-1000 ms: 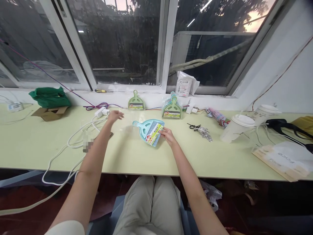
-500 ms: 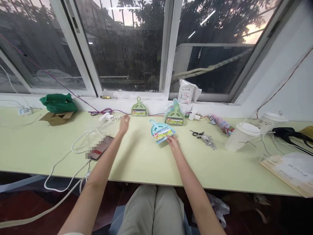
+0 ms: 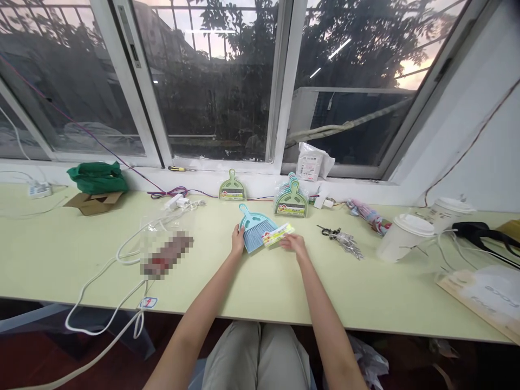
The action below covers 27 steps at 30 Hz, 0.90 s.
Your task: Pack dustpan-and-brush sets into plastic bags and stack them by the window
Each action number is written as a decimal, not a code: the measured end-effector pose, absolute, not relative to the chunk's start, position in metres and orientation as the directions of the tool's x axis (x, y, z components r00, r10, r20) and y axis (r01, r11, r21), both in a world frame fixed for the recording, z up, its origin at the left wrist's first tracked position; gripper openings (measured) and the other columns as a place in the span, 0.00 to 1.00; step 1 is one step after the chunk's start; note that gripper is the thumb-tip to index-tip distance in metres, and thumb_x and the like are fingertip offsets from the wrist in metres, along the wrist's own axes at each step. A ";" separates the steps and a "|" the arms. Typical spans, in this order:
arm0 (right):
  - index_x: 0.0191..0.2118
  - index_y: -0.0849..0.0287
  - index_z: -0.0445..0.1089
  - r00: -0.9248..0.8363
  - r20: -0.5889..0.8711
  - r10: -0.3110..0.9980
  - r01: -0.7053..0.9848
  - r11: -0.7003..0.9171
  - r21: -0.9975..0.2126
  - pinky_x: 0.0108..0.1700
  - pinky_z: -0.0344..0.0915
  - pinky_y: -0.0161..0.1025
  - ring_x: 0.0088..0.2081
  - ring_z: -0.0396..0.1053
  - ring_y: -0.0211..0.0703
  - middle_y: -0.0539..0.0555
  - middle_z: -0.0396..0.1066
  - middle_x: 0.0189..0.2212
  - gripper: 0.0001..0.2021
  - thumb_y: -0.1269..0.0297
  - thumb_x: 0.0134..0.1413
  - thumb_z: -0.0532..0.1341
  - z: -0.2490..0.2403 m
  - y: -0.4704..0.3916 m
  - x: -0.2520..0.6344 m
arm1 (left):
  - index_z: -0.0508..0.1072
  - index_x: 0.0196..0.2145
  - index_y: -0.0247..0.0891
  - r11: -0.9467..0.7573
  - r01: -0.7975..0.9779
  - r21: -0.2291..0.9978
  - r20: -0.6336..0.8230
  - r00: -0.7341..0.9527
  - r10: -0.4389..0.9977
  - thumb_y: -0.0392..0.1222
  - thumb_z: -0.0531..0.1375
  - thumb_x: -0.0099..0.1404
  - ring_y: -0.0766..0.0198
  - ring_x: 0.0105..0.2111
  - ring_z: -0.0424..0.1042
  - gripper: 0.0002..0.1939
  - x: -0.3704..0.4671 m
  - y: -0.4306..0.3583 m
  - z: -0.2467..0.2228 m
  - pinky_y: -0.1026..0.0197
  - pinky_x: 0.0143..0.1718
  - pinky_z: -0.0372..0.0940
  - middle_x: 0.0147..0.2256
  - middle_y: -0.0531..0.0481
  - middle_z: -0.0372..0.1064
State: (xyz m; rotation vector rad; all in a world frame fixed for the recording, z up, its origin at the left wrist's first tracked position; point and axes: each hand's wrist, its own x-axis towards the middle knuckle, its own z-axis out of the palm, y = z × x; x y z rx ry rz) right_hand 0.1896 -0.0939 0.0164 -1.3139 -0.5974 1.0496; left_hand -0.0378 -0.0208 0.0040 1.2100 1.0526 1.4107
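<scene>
A small light-blue dustpan and brush set [image 3: 255, 234] is tilted just above the table in front of me, bristles facing up. My left hand [image 3: 238, 240] grips its left edge. In my right hand [image 3: 294, 244] is a printed label card [image 3: 278, 235], yellow-green and white, at the set's right side; its left end overlaps the bristles. Behind, a green dustpan set [image 3: 232, 187] leans against the wall under the window. To its right stands a row of several dustpan sets [image 3: 291, 199], a green one in front.
Keys on a ring [image 3: 343, 241], a folded umbrella [image 3: 369, 215] and white lidded cups [image 3: 406, 237] are on the right. On the left lie a blurred phone [image 3: 167, 255], white cables [image 3: 97, 273], a cardboard box [image 3: 94, 201] and a green cloth bag [image 3: 98, 177].
My left hand has come down from the left and taken hold of the blue set. The label card has shifted off the set to the right with my right hand, baring the bristles.
</scene>
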 end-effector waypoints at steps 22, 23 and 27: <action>0.42 0.57 0.69 0.246 0.494 0.834 0.864 0.043 -0.502 0.47 0.62 0.42 0.48 0.63 0.50 0.58 0.66 0.43 0.13 0.55 0.60 0.54 0.060 -0.091 0.097 | 0.68 0.56 0.39 -0.502 0.128 0.855 0.484 0.149 0.862 0.54 0.47 0.70 0.56 0.53 0.69 0.25 -0.040 -0.073 0.033 0.55 0.56 0.60 0.54 0.46 0.69; 0.40 0.57 0.68 0.249 0.491 0.835 0.852 0.053 -0.521 0.47 0.61 0.42 0.48 0.63 0.49 0.58 0.66 0.43 0.12 0.55 0.60 0.55 0.060 -0.088 0.100 | 0.68 0.56 0.39 -0.505 0.126 0.854 0.485 0.162 0.860 0.53 0.47 0.70 0.57 0.53 0.68 0.25 -0.041 -0.072 0.034 0.55 0.56 0.60 0.54 0.46 0.69; 0.38 0.56 0.68 0.302 0.483 0.821 0.811 0.044 -0.583 0.47 0.61 0.41 0.46 0.65 0.48 0.56 0.65 0.41 0.12 0.54 0.58 0.55 0.055 -0.085 0.105 | 0.66 0.57 0.38 -0.507 0.121 0.854 0.478 0.205 0.854 0.52 0.45 0.71 0.59 0.51 0.70 0.25 -0.040 -0.070 0.036 0.56 0.55 0.61 0.53 0.47 0.70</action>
